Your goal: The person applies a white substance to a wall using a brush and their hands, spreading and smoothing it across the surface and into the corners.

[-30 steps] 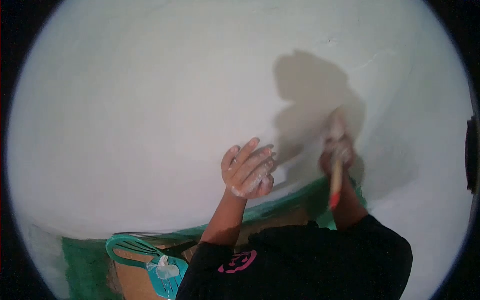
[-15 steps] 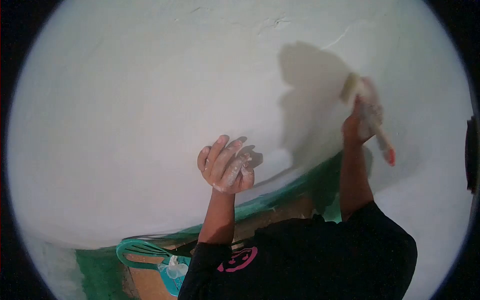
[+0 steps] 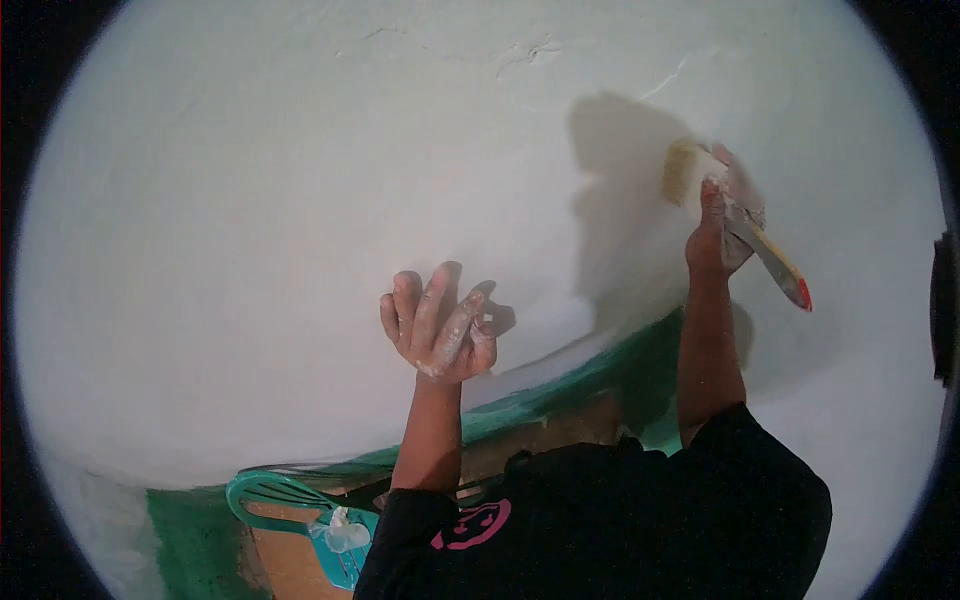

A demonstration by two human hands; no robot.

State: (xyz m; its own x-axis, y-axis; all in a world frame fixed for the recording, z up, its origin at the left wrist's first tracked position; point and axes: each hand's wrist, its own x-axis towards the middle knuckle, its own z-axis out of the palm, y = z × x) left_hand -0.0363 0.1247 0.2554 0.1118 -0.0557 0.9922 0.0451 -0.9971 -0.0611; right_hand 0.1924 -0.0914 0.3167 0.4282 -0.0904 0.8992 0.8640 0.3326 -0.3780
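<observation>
Gripping a paintbrush [image 3: 777, 264] in the right hand [image 3: 712, 238] — thumb pressing near the base of the bristles, fingers wrapping round behind. Pointing the pale, yellowish bristles leftward at the upper right of the white wall [image 3: 250, 250], and slanting the handle down to the right toward its red end. Bringing the bristle edge up to the wall, touching or just short of it being impossible to tell.

Raising the left hand [image 3: 437, 335] before the wall, lower and well apart from the brush, spreading the fingers loosely and curling the forefinger toward the thumb. Showing white smears on both hands. Showing a white fleck between forefinger and thumb too, whether held or merely stuck on being hard to tell.

Stretching broadly leftward and upward from the bristles, leaving wide white surface for sideways strokes. Throwing a dark shadow [image 3: 620, 170] just left of the brush. Running cracks [image 3: 530, 55] across the wall near the top. Bordering the white below with a green band [image 3: 650, 370] — edging it in a long curve under both forearms. Standing at lower left, near the band's edge, a teal chair [image 3: 243, 492], bearing a whitish, translucent item [image 3: 345, 537] on its seat.
</observation>
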